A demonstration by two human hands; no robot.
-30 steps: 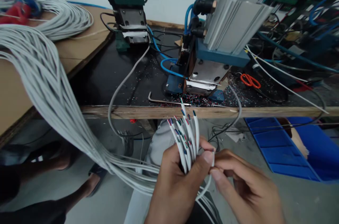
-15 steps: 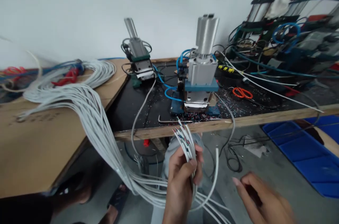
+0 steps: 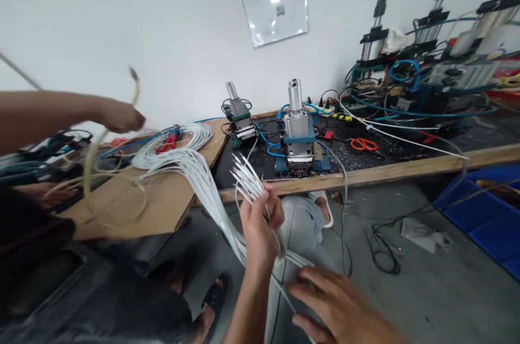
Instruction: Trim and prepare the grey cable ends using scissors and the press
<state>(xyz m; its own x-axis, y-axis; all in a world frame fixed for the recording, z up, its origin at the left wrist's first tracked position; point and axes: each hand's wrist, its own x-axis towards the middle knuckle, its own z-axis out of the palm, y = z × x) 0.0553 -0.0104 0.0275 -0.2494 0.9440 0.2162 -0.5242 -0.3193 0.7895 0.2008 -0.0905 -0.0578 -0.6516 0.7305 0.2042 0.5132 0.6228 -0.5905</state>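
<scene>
**Loosely fanned cable ends, a co-worker close by**

Clearly, a bundle of white cables (image 3: 247,184) is gripped in the closed left hand (image 3: 260,225), held up in front of the desk (image 3: 385,172), with the stripped ends fanned out up and to the left. The right hand (image 3: 337,300) is spread open low in the frame, its fingers resting on or just beside the trailing lengths below the left hand; real contact cannot be told.

From the fist the cables are carried back in a long sweep over a cardboard sheet (image 3: 162,208), where more coils lie. A co-worker's hand (image 3: 119,115) is raised at the left, with a separate cable whipping past it.

Several risks are judged likely. The fan could be lost if the left grip is eased, since the ends are splayed and uneven. The trailing sweep could be snagged on the cardboard edge or caught by the co-worker's swinging cable. Ends could also be knocked against the pneumatic press (image 3: 298,135) just behind.
</scene>
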